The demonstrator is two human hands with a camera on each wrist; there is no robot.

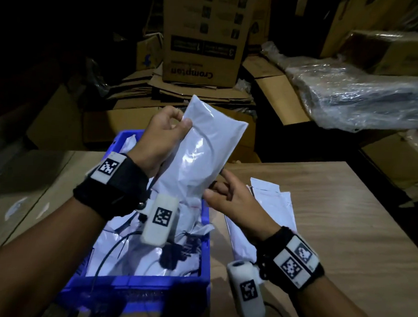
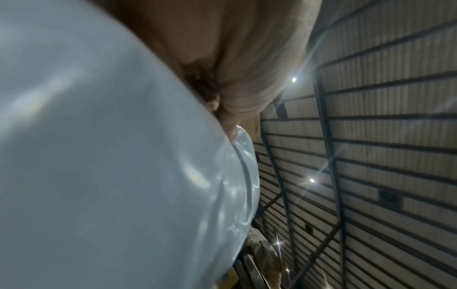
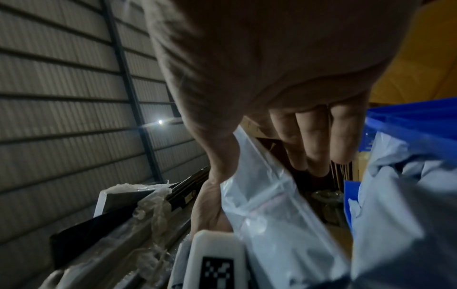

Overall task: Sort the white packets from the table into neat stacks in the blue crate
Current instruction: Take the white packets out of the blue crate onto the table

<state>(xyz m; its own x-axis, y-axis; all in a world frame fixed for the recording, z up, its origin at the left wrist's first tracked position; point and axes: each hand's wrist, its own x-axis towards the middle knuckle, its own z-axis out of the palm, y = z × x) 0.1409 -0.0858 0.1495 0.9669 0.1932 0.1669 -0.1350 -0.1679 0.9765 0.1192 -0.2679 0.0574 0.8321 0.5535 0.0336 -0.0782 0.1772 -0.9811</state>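
Cardboard boxes [image 1: 204, 34] are stacked in a dim storeroom at 12 o'clock beyond a wooden table [image 1: 335, 216]; corrugated walling is seen in both wrist views

Left thumb and fingers [image 1: 181, 121] are clamped on the upper left edge of a white packet [image 1: 203, 148], which is held tilted above the far end of the blue crate [image 1: 134, 289]. The left hand [image 1: 160, 137] sits at 9 o'clock of the packet; in the left wrist view the packet [image 2: 99, 156] fills the frame under the palm

Right thumb and fingers [image 1: 216, 186] are closed on the packet's lower right corner; the right hand [image 1: 234, 204] is at 5 o'clock of it

Loose white packets [image 1: 146, 258] are heaped in the crate, unevenly. More packets [image 1: 272, 197] lie flat on the table at 3 o'clock of the crate, just beside it

Plastic-wrapped goods [image 1: 368, 95] are noted at 2 o'clock
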